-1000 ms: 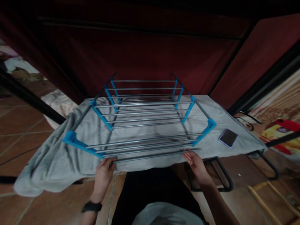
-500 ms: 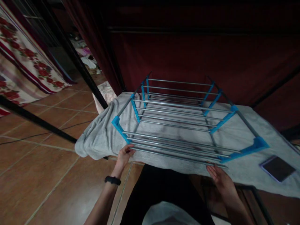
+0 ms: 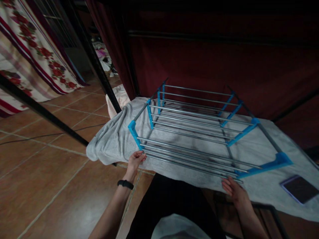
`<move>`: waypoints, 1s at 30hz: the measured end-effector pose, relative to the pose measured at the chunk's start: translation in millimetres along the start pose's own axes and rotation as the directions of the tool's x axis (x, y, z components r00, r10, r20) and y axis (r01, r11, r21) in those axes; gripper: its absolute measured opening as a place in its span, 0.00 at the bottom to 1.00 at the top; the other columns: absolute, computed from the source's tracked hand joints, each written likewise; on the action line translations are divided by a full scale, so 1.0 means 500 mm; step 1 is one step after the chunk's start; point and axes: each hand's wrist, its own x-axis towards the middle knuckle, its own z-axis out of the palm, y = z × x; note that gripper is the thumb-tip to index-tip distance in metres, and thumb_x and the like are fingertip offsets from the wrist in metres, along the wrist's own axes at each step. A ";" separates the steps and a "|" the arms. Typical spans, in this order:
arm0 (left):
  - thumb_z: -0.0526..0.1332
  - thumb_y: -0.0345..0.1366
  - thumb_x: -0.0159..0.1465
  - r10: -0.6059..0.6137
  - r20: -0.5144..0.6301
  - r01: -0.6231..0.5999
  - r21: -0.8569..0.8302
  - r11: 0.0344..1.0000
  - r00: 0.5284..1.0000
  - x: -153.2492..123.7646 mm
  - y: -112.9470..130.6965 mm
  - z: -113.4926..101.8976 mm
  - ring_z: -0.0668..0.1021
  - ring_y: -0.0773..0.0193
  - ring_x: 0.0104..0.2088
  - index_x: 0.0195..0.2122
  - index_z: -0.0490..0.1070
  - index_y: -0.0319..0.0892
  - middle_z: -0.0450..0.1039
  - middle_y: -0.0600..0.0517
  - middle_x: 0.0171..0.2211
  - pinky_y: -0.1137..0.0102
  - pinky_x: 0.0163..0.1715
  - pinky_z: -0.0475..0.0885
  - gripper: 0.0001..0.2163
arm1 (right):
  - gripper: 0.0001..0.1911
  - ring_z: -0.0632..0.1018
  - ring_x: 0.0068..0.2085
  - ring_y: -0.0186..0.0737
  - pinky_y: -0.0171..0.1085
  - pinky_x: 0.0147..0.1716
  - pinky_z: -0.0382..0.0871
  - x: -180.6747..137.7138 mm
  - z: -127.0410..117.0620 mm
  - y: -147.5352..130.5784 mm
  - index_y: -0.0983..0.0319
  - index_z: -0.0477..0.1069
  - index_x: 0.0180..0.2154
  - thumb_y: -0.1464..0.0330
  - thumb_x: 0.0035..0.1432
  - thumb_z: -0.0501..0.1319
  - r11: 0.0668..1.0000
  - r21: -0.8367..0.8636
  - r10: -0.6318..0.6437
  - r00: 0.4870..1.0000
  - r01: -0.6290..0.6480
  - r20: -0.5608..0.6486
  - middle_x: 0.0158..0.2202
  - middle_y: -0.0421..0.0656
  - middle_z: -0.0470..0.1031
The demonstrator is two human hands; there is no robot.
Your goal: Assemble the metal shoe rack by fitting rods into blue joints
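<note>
A folding rack of grey metal rods (image 3: 194, 132) with blue plastic joints lies on a grey towel (image 3: 114, 139) spread over a low surface. My left hand (image 3: 136, 159), with a black band on its wrist, pinches the left end of the nearest rod beside a blue corner piece (image 3: 133, 131). My right hand (image 3: 233, 189) touches the right end of the same rod, its fingers curled under the rod's tip.
A dark phone (image 3: 299, 188) lies on the towel at the right. Dark red fabric walls with black poles stand behind. A flowered curtain (image 3: 30, 56) hangs at the left over brown floor tiles. A black metal frame (image 3: 276, 215) shows below the towel's right edge.
The view has swung to the left, so the rack and phone sit further right. Both hands stay at the ends of the nearest rod.
</note>
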 end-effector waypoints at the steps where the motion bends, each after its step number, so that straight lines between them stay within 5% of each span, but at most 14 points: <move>1: 0.77 0.40 0.37 -0.005 -0.004 0.005 -0.008 1.000 1.000 0.002 -0.001 0.000 0.77 0.67 0.25 0.35 0.71 0.38 0.75 0.55 0.23 0.72 0.28 0.70 0.25 | 0.25 0.82 0.37 0.46 0.42 0.43 0.78 0.001 0.000 -0.001 0.62 0.72 0.41 0.58 0.42 0.71 1.000 -0.006 0.003 1.000 -0.003 0.001 0.36 0.47 0.80; 9: 0.77 0.35 0.40 -0.006 -0.008 0.005 -0.075 0.997 1.000 0.003 -0.006 -0.003 0.79 0.67 0.25 0.34 0.71 0.38 0.75 0.54 0.23 0.73 0.29 0.73 0.22 | 0.24 0.82 0.35 0.43 0.38 0.37 0.78 0.011 -0.004 0.002 0.61 0.73 0.42 0.59 0.42 0.71 1.000 0.005 0.005 0.999 -0.005 0.039 0.34 0.45 0.80; 19: 0.76 0.31 0.41 -0.007 -0.008 0.006 -0.112 0.994 1.000 0.004 -0.009 -0.003 0.79 0.66 0.25 0.32 0.71 0.39 0.74 0.55 0.21 0.73 0.29 0.74 0.19 | 0.13 0.82 0.38 0.43 0.42 0.45 0.76 0.040 -0.016 0.013 0.60 0.72 0.37 0.64 0.47 0.65 0.999 0.043 0.027 0.998 -0.029 0.054 0.34 0.46 0.80; 30: 0.76 0.31 0.42 -0.008 -0.026 0.004 -0.122 0.993 1.000 0.005 -0.014 0.000 0.79 0.67 0.25 0.32 0.70 0.38 0.75 0.55 0.22 0.72 0.32 0.75 0.19 | 0.15 0.82 0.41 0.42 0.43 0.49 0.74 0.029 -0.009 0.014 0.60 0.72 0.40 0.63 0.49 0.66 0.999 0.035 -0.004 0.998 0.002 0.064 0.36 0.45 0.80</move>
